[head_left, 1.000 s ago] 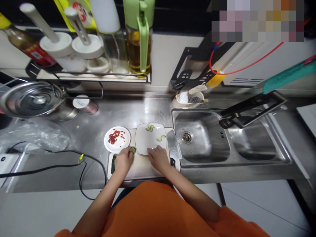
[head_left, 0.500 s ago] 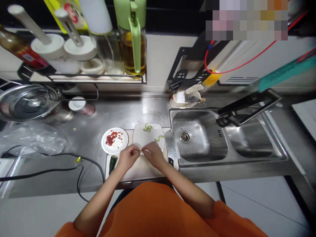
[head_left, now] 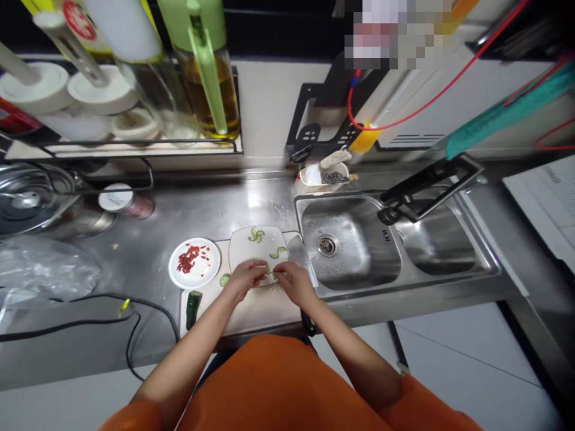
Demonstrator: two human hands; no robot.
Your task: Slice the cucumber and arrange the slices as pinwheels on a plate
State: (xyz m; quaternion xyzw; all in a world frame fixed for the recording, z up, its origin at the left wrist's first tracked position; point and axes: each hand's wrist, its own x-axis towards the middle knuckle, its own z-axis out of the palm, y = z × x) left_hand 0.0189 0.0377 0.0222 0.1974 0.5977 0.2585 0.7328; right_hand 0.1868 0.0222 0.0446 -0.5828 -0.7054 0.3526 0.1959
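Over the near edge of a square white plate (head_left: 242, 248), both hands have their fingertips pinched close together. My left hand (head_left: 246, 279) is closed on a small pale green cucumber slice (head_left: 268, 269). My right hand (head_left: 297, 286) is also pinched at a thin pale piece beside it; the fingers partly cover it. On the plate, curved cucumber slices (head_left: 256, 234) form a pinwheel, with a smaller group (head_left: 277, 252) to its right. A cucumber round (head_left: 225, 279) lies by my left wrist, and a dark green cucumber chunk (head_left: 193, 309) rests on the cutting board (head_left: 258, 314).
A round white plate (head_left: 172, 263) with small red pieces stands left. A knife (head_left: 302, 254) lies at the board's right edge, beside the double sink (head_left: 350, 239). Black cables (head_left: 153, 304) and a clear plastic bag (head_left: 49, 269) are further left; a seasoning rack (head_left: 148, 146) is behind.
The view has shifted, moving the scene leftward. My hands have moved right over the plate and their fingertips are slightly further apart. The cucumber round by my left wrist now shows.
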